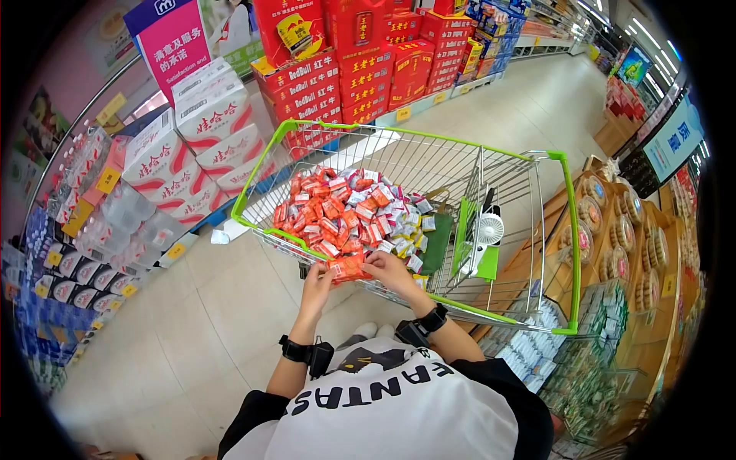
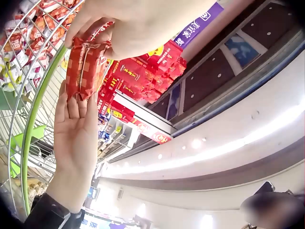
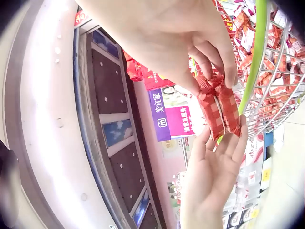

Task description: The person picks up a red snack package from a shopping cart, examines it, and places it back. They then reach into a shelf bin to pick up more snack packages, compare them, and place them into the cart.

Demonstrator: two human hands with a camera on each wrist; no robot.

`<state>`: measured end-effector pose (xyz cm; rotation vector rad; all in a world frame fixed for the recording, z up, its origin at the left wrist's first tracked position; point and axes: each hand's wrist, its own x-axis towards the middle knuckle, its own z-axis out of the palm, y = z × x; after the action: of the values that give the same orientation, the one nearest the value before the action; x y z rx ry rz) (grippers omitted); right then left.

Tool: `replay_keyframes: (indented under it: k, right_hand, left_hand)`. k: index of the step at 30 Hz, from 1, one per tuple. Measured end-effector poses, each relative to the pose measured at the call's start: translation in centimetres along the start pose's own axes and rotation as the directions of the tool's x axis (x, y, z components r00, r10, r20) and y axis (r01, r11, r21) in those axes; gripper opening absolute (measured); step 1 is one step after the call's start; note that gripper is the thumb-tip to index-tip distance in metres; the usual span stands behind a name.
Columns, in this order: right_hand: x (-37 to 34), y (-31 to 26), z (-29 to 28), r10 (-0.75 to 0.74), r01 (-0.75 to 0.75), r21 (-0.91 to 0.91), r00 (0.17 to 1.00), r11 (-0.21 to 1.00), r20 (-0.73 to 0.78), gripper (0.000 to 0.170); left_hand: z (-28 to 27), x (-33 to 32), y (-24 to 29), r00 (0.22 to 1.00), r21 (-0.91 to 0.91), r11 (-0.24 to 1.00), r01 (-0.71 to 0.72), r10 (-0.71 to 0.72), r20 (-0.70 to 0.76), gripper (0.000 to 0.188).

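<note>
In the head view, both hands hold an orange-red snack packet (image 1: pixel 347 267) in front of the shopping cart's near green rim. My left hand (image 1: pixel 315 288) pinches one end of it, my right hand (image 1: pixel 391 274) the other. The wrist views show the packet's checked back (image 2: pixel 85 71) with a lengthwise seam and crimped ends. Just beyond the hands, a heap of small orange-red packets (image 1: pixel 326 211) fills the left part of the cart (image 1: pixel 570 253), with white, purple and yellow ones (image 1: pixel 404 245) on its right side.
Toward the cart's right end are a white fan (image 1: pixel 489 228) and a green panel (image 1: pixel 464 234). Red drink cartons (image 1: pixel 368 84) and white cartons (image 1: pixel 218 123) stand beyond the cart. Wooden shelves (image 1: pixel 629 284) with packaged food line the right. Tiled floor (image 1: pixel 192 330) lies at the left.
</note>
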<state>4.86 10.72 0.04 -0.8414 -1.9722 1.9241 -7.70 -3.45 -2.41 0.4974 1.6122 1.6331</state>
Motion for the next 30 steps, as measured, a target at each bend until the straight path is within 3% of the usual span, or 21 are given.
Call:
replay_keyframes:
  k: [3,5,9,11,12,15,17,18,19,20,21,23,24,26,28,30]
  right_hand:
    - [0.8,1.1,0.5,-0.032,0.030,-0.072,0.999,0.997,-0.031,0.023]
    - [1.5,1.6,1.3,-0.201,0.183,-0.121,0.967,0.976,-0.156,0.022]
    - [4.5,0.1,2.2,-0.138,0.143,0.015,0.973,0.990,-0.186,0.022]
    - [6.5,-1.3,2.5,-0.239,0.211,-0.134,0.939,0.968,-0.248,0.021]
    - [7.4,-1.9,2.7,-0.240,0.212,-0.134,0.939,0.968,-0.246,0.021]
    - [9.5,-3.2,3.6,-0.456,0.452,-0.094,0.825,0.887,-0.334,0.019]
    - [9.8,-3.1,3.7,-0.508,0.493,-0.136,0.790,0.859,-0.343,0.018]
    - [10.0,-3.1,3.7,-0.558,0.531,-0.180,0.752,0.828,-0.351,0.018]
    - [9.6,-3.0,3.5,-0.559,0.532,-0.180,0.752,0.828,-0.350,0.018]
    - [9.0,-2.9,3.2,-0.484,0.456,-0.163,0.819,0.875,-0.308,0.017]
    - [8.4,-2.7,3.0,-0.403,0.375,-0.152,0.876,0.915,-0.265,0.017]
    - [7.8,-1.1,2.5,-0.327,0.307,-0.119,0.918,0.944,-0.226,0.017]
    - [7.5,-0.4,2.3,-0.250,0.238,-0.087,0.950,0.967,-0.186,0.017]
    - [6.7,1.1,2.2,-0.252,0.243,-0.072,0.950,0.967,-0.184,0.017]
    - [5.8,1.6,2.0,-0.256,0.250,-0.055,0.949,0.967,-0.184,0.016]
    - [4.8,1.7,1.6,-0.146,0.135,-0.092,0.982,0.987,-0.123,0.014]
  left_hand:
    - [0.4,-0.1,0.5,0.999,-0.024,0.999,0.027,-0.028,-0.037,0.014]
    - [0.7,0.2,0.6,0.995,-0.057,0.998,-0.016,0.011,-0.099,0.014]
    - [0.4,3.3,0.6,0.979,0.041,0.997,-0.064,0.071,-0.193,0.014]
    - [-0.3,6.1,0.5,0.939,0.119,0.963,-0.243,0.264,-0.218,0.015]
    - [-0.5,7.5,0.8,0.939,0.119,0.962,-0.244,0.265,-0.219,0.015]
    - [-0.6,9.3,2.5,0.884,0.193,0.928,-0.318,0.363,-0.294,0.015]
    - [0.2,8.2,5.0,0.806,0.316,0.871,-0.375,0.475,-0.353,0.015]
    - [-0.7,8.9,3.9,0.804,0.316,0.871,-0.377,0.477,-0.354,0.015]
    - [-2.1,10.3,1.6,0.794,0.398,0.813,-0.425,0.546,-0.267,0.015]
    - [-2.9,10.8,0.3,0.779,0.471,0.745,-0.472,0.603,-0.173,0.015]
    - [-2.5,9.8,0.8,0.779,0.470,0.746,-0.472,0.603,-0.174,0.015]
    - [-1.1,6.5,2.5,0.923,0.213,0.950,-0.227,0.280,-0.265,0.013]
    - [-0.9,5.9,2.1,0.923,0.212,0.951,-0.226,0.278,-0.265,0.013]
    - [-0.8,4.9,1.4,0.963,0.121,0.985,-0.123,0.148,-0.224,0.009]
    - [-1.0,4.4,0.4,0.970,0.172,0.976,-0.134,0.165,-0.179,0.008]
    - [-0.8,3.8,-0.3,0.986,0.114,0.991,-0.062,0.079,-0.150,0.009]
